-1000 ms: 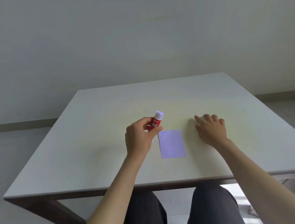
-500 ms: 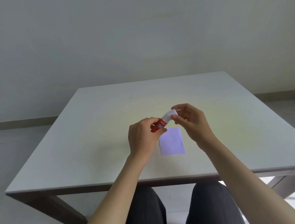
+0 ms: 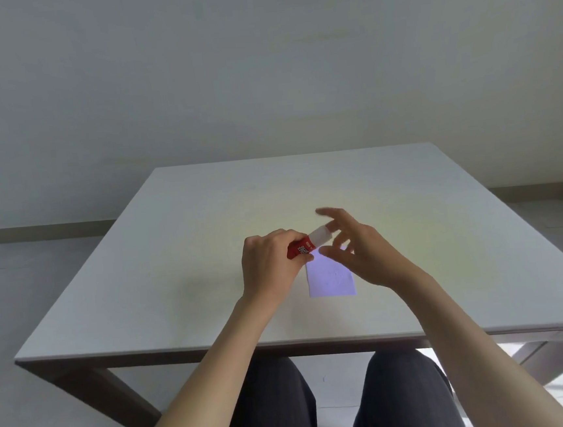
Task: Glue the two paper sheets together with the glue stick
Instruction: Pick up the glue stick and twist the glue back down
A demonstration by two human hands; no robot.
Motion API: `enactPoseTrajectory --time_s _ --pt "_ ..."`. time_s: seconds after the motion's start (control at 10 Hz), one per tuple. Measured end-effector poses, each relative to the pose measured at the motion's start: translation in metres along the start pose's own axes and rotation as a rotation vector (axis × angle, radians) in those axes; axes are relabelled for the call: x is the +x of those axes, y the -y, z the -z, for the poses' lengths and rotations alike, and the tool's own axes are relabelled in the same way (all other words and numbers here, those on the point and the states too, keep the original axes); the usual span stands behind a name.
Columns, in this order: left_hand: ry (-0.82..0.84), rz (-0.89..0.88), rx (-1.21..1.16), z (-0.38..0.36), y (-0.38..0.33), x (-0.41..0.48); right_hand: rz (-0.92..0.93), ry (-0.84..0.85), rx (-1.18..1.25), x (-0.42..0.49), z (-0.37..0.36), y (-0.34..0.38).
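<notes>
— On the pale table [image 3: 181, 256], what do you have in front of you?

— One lilac paper sheet [image 3: 330, 279] lies flat near the front edge, just under my hands. I can't make out a second sheet.

— And what has changed?

— A second ago my right hand [image 3: 362, 254] rested flat on the table. Then it came over and pinched the white cap [image 3: 321, 235]. Now its fingers are spread, just touching the cap's end, and the cap sits on the stick.

— The left?

— My left hand [image 3: 269, 265] is closed around the red glue stick [image 3: 302, 248], tilted above the sheet's far corner.

— So, progress?

— I judge I'm mid-uncapping; no glue laid yet.
</notes>
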State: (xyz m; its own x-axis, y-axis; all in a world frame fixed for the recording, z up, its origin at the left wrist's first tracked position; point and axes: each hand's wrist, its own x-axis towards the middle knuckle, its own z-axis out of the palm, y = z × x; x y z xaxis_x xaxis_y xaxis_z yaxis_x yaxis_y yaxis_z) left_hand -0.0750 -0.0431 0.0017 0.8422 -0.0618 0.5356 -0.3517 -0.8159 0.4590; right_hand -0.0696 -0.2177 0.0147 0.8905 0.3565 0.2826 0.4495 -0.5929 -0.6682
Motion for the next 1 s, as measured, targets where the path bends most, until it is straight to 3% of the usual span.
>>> enactPoseTrajectory --time_s 0.1,0.2,0.3,0.4,0.6,1.0 --pt "0.043 -0.025 0.023 -0.002 0.002 -0.003 -0.151 -0.132 -0.260 0.002 -0.007 0.003" --pt "0.091 0.066 -0.053 -0.009 0.004 -0.001 -0.273 -0.146 -0.384 0.001 -0.012 0.005" --pt "0.060 0.269 -0.213 -0.014 0.014 0.021 -0.284 -0.154 -0.142 -0.007 -0.008 0.004" --pt "0.012 0.399 -0.278 -0.020 0.031 0.047 -0.270 -0.155 -0.073 -0.020 -0.006 -0.003" --pt "-0.028 0.468 -0.276 -0.043 0.056 0.063 -0.343 0.016 -0.081 -0.037 -0.001 -0.025" --pt "0.002 0.479 -0.257 -0.058 0.070 0.050 -0.332 0.048 -0.078 -0.038 0.000 -0.029"
